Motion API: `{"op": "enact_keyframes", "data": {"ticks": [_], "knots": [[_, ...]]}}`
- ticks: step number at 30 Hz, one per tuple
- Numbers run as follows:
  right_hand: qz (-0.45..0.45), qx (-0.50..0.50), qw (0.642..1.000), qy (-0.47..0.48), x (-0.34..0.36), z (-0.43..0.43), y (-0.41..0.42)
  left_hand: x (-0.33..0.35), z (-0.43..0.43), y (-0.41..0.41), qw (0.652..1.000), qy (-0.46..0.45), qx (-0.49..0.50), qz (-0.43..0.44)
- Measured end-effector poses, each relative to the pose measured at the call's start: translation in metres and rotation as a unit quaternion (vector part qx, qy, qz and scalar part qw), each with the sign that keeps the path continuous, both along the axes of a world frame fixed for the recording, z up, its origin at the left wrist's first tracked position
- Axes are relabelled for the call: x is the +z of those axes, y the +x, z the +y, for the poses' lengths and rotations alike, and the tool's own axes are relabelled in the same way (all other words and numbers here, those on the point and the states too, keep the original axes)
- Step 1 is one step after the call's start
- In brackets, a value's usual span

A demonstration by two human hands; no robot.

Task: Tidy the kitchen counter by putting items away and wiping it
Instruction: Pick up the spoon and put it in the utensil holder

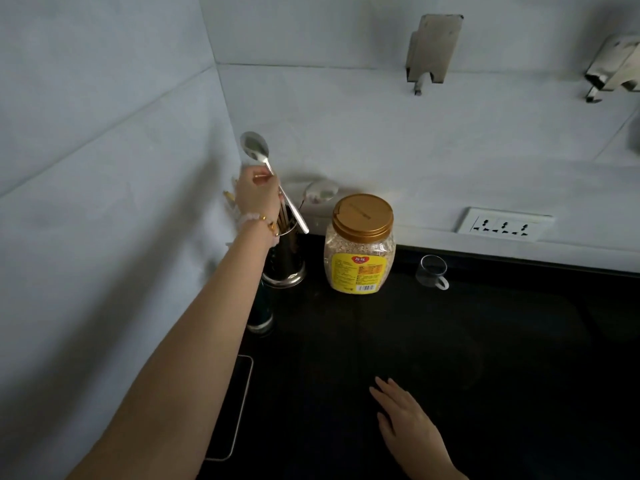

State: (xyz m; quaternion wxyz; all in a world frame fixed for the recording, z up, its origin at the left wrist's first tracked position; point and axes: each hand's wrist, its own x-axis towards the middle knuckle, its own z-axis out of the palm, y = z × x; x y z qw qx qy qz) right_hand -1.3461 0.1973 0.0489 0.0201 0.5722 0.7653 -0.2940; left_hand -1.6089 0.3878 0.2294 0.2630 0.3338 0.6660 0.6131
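Note:
My left hand [258,195] is raised in the back left corner and holds a metal spoon [255,147] by its handle, bowl upward. The handle's lower end hangs over the rim of a shiny metal utensil holder [285,261] that has chopsticks standing in it. My right hand [408,424] lies flat with fingers apart on the black counter [485,341], holding nothing. Right of the holder stands a clear oat jar [360,251] with a gold lid and yellow label. A small clear measuring cup [433,271] sits further right near the wall.
A dark green bottle [261,310] stands in front of the utensil holder, partly behind my forearm. A phone-like dark slab [235,407] lies at the counter's left edge. A wall socket [504,225] and two metal wall brackets [433,50] are on the back wall.

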Motion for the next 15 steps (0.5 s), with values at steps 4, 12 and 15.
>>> {"op": "enact_keyframes", "data": {"ticks": [4,12,15], "knots": [[0.015,0.001,1.0,-0.002,-0.001,-0.001,0.003,-0.012,0.022,-0.001,0.994,-0.024,0.036,0.098],[0.021,-0.008,1.0,-0.001,-0.002,-0.002,0.001,-0.039,0.036,-0.016,0.969,-0.122,0.046,0.211],[0.019,-0.002,1.0,-0.004,-0.003,-0.001,0.001,-0.047,0.033,-0.013,0.96,-0.168,0.033,0.222]]}}
